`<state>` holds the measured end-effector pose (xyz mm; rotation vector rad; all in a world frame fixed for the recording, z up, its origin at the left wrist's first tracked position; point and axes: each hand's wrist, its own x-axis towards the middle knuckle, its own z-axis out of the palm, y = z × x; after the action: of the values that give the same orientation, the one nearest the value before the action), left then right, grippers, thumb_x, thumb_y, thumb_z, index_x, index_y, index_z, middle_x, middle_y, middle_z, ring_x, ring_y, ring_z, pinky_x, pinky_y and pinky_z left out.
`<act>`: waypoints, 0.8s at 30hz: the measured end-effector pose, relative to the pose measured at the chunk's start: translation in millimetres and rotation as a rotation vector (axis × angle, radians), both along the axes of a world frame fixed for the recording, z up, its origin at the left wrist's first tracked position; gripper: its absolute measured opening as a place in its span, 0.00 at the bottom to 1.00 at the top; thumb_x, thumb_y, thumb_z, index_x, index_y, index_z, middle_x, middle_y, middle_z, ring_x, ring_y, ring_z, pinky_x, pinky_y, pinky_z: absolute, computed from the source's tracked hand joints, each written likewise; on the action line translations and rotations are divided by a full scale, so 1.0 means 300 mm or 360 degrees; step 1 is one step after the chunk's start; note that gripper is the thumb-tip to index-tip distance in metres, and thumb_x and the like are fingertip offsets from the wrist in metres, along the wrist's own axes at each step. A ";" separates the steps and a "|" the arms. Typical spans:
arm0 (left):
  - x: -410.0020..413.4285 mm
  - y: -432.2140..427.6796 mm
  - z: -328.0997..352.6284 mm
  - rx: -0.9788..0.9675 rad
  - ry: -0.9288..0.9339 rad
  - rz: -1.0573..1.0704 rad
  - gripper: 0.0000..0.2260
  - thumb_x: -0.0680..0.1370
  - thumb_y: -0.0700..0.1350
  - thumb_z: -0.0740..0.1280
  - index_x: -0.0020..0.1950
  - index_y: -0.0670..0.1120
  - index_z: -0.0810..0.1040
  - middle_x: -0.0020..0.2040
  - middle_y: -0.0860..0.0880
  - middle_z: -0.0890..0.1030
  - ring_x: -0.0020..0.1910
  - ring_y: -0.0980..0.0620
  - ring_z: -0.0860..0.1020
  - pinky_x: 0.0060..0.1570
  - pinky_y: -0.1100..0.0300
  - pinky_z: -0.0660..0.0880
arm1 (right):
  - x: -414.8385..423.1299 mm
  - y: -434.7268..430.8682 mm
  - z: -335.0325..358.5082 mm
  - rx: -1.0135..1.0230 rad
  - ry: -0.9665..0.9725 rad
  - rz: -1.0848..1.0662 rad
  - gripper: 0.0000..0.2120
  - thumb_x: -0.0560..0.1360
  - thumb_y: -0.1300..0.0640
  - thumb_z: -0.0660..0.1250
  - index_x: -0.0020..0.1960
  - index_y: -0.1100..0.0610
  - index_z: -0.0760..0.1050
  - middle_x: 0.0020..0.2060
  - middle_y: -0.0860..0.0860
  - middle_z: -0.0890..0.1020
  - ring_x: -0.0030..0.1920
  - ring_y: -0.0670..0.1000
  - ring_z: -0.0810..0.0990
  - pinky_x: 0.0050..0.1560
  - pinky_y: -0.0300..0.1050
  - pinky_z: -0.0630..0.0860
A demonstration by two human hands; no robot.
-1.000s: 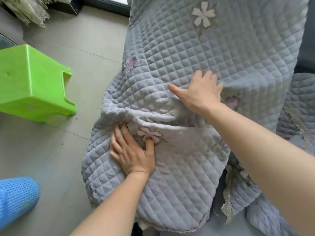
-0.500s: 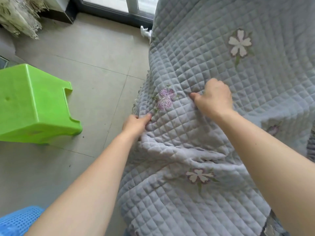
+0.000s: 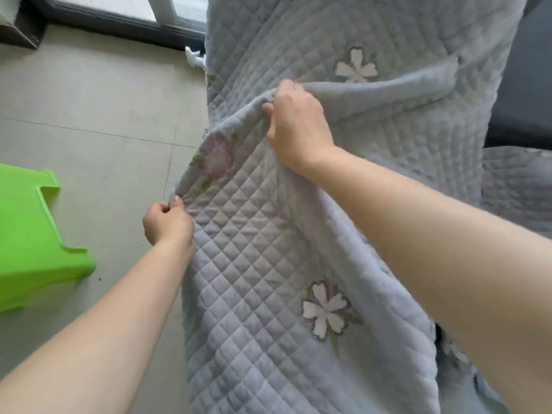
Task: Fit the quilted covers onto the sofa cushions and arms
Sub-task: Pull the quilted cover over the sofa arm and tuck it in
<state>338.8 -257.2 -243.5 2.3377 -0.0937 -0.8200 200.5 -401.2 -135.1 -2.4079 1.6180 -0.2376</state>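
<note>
Your left hand (image 3: 167, 224) pinches the left edge of the grey quilted cover (image 3: 263, 258) between thumb and curled fingers, just below an embroidered purple flower (image 3: 216, 155). Your right hand (image 3: 295, 127) is higher up, fingers curled round a raised fold of the same cover, which bunches into a ridge running off to the right. The cover drapes over the sofa arm and hangs down toward the tiled floor (image 3: 98, 115). The dark sofa (image 3: 525, 85) shows bare at the upper right. A green plastic stool (image 3: 33, 243) stands on the floor to your left.
</note>
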 end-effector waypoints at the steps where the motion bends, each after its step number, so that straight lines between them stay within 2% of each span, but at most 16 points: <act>1: -0.002 -0.008 -0.026 0.0087 0.0080 -0.0082 0.12 0.79 0.48 0.65 0.38 0.44 0.73 0.44 0.44 0.77 0.44 0.45 0.75 0.48 0.57 0.73 | -0.008 0.004 -0.044 0.0009 0.0105 0.0027 0.10 0.79 0.61 0.59 0.59 0.63 0.69 0.58 0.59 0.76 0.59 0.58 0.73 0.54 0.45 0.65; 2: -0.001 -0.021 -0.040 0.0176 0.0134 -0.0150 0.10 0.78 0.47 0.65 0.41 0.43 0.76 0.48 0.43 0.78 0.49 0.43 0.77 0.53 0.56 0.73 | -0.020 0.004 -0.075 0.0012 0.0165 0.0041 0.11 0.79 0.61 0.58 0.60 0.62 0.69 0.59 0.58 0.75 0.60 0.57 0.72 0.56 0.44 0.65; 4: -0.002 -0.065 -0.021 0.0259 0.0107 -0.0225 0.08 0.77 0.43 0.65 0.53 0.42 0.78 0.56 0.43 0.79 0.56 0.42 0.77 0.59 0.54 0.73 | -0.033 -0.014 -0.089 0.0077 0.0010 0.0048 0.09 0.80 0.58 0.58 0.57 0.61 0.71 0.57 0.57 0.76 0.58 0.56 0.72 0.55 0.44 0.64; 5: -0.005 -0.096 0.000 0.0223 0.0014 -0.0265 0.10 0.77 0.41 0.63 0.57 0.43 0.77 0.58 0.43 0.79 0.58 0.42 0.76 0.61 0.53 0.72 | -0.037 -0.026 -0.072 0.0184 -0.0149 0.0054 0.08 0.79 0.56 0.59 0.52 0.60 0.74 0.52 0.56 0.78 0.54 0.55 0.74 0.52 0.45 0.66; 7: -0.034 -0.180 0.087 0.0064 -0.0193 -0.0353 0.14 0.77 0.40 0.58 0.60 0.47 0.77 0.60 0.45 0.78 0.62 0.43 0.74 0.64 0.52 0.68 | -0.082 -0.054 -0.016 0.0335 -0.0446 0.0031 0.11 0.77 0.55 0.62 0.38 0.58 0.73 0.35 0.52 0.77 0.41 0.51 0.74 0.42 0.46 0.67; 9: -0.069 -0.277 0.187 -0.0141 -0.0286 -0.0422 0.14 0.78 0.44 0.57 0.60 0.51 0.77 0.61 0.49 0.78 0.64 0.45 0.72 0.65 0.51 0.63 | -0.170 -0.089 0.038 0.0237 -0.0650 -0.0129 0.16 0.76 0.56 0.63 0.31 0.60 0.69 0.25 0.50 0.72 0.33 0.51 0.71 0.36 0.46 0.64; 12: -0.136 -0.437 0.292 -0.0390 -0.0405 -0.0843 0.16 0.78 0.52 0.60 0.64 0.51 0.76 0.63 0.50 0.77 0.65 0.48 0.71 0.69 0.47 0.61 | -0.352 -0.156 0.078 0.0054 -0.0807 -0.0531 0.12 0.76 0.57 0.62 0.37 0.62 0.74 0.31 0.53 0.76 0.36 0.51 0.73 0.39 0.46 0.66; 14: -0.188 -0.532 0.331 -0.0384 -0.0372 -0.1138 0.23 0.77 0.57 0.63 0.69 0.49 0.72 0.67 0.48 0.75 0.67 0.47 0.70 0.68 0.44 0.64 | -0.478 -0.215 0.076 -0.0044 -0.0838 -0.0800 0.07 0.75 0.57 0.63 0.46 0.61 0.76 0.39 0.52 0.78 0.41 0.49 0.75 0.44 0.41 0.68; 15: -0.213 -0.576 0.340 -0.0338 -0.0347 -0.1229 0.27 0.76 0.60 0.65 0.70 0.47 0.71 0.68 0.46 0.73 0.68 0.46 0.70 0.68 0.45 0.65 | -0.540 -0.248 0.067 -0.0091 -0.0836 -0.0957 0.08 0.75 0.57 0.64 0.50 0.60 0.75 0.45 0.53 0.78 0.45 0.50 0.75 0.47 0.39 0.68; 17: -0.258 -0.644 0.340 -0.0228 -0.0373 -0.1309 0.32 0.73 0.61 0.68 0.71 0.44 0.69 0.68 0.42 0.72 0.68 0.42 0.69 0.67 0.46 0.66 | -0.665 -0.318 0.041 -0.0069 -0.0769 -0.1325 0.17 0.74 0.53 0.66 0.58 0.61 0.71 0.56 0.57 0.75 0.54 0.54 0.75 0.55 0.42 0.68; 19: -0.298 -0.690 0.326 -0.0158 -0.0444 -0.1265 0.33 0.72 0.60 0.71 0.69 0.43 0.70 0.67 0.40 0.73 0.66 0.40 0.70 0.65 0.48 0.68 | -0.781 -0.378 0.016 0.0136 -0.0607 -0.1628 0.28 0.71 0.48 0.70 0.63 0.62 0.66 0.64 0.59 0.68 0.61 0.59 0.73 0.60 0.47 0.68; 21: -0.302 -0.714 0.309 -0.0169 -0.0505 -0.1169 0.28 0.72 0.58 0.72 0.65 0.42 0.73 0.63 0.41 0.76 0.63 0.41 0.73 0.61 0.51 0.70 | -0.849 -0.408 -0.014 0.0356 -0.0397 -0.1675 0.38 0.67 0.43 0.73 0.67 0.63 0.63 0.66 0.60 0.65 0.63 0.62 0.71 0.62 0.50 0.68; 22: -0.300 -0.721 0.304 -0.0176 -0.0526 -0.1147 0.26 0.72 0.57 0.71 0.62 0.41 0.75 0.61 0.42 0.78 0.61 0.41 0.74 0.59 0.53 0.70 | -0.868 -0.420 -0.028 0.0451 -0.0345 -0.1641 0.40 0.66 0.42 0.74 0.67 0.63 0.63 0.67 0.61 0.66 0.64 0.62 0.71 0.63 0.52 0.69; 24: -0.310 -0.720 0.299 -0.0186 -0.0591 -0.1179 0.20 0.74 0.55 0.70 0.57 0.41 0.77 0.56 0.41 0.80 0.58 0.40 0.76 0.54 0.54 0.70 | -0.883 -0.432 -0.049 0.0637 -0.0448 -0.1533 0.34 0.68 0.43 0.73 0.65 0.63 0.69 0.64 0.60 0.73 0.62 0.61 0.74 0.61 0.51 0.72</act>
<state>245.7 -473.3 -153.8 2.3117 -1.1832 -0.6610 -64.5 -530.8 -149.7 -1.1158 2.2664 -0.3394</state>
